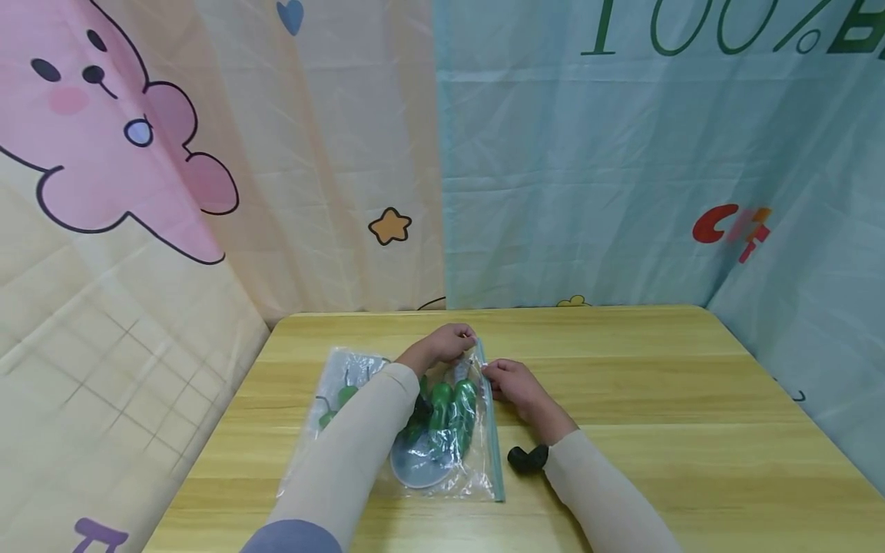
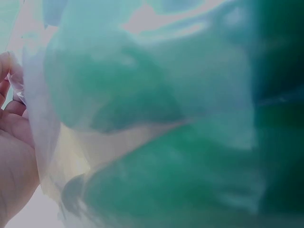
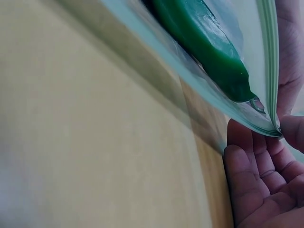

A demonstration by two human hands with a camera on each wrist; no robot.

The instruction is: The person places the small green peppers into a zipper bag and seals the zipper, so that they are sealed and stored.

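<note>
A clear zip-top bag (image 1: 477,480) with a pale green zip strip lies on the table, strip to the right. Through its film show long, glossy green vegetables (image 1: 462,411), perhaps peppers or cucumbers, rounder green items (image 1: 347,395) and a round whitish dish or lid (image 1: 422,470). At the far end of the strip, my left hand (image 1: 448,342) pinches the bag's edge. My right hand (image 1: 515,382) holds the strip a little nearer, its thumb and fingers meeting on the zip (image 3: 271,71) in the right wrist view. Left wrist view: blurred green shapes fill most of it, beside my left hand (image 2: 16,152).
The light wooden table (image 1: 657,384) extends right of the bag, with its far edge against hanging printed curtains (image 1: 553,192). A black device (image 1: 528,459) sits at my right wrist. My left sleeve (image 1: 353,453) covers part of the bag.
</note>
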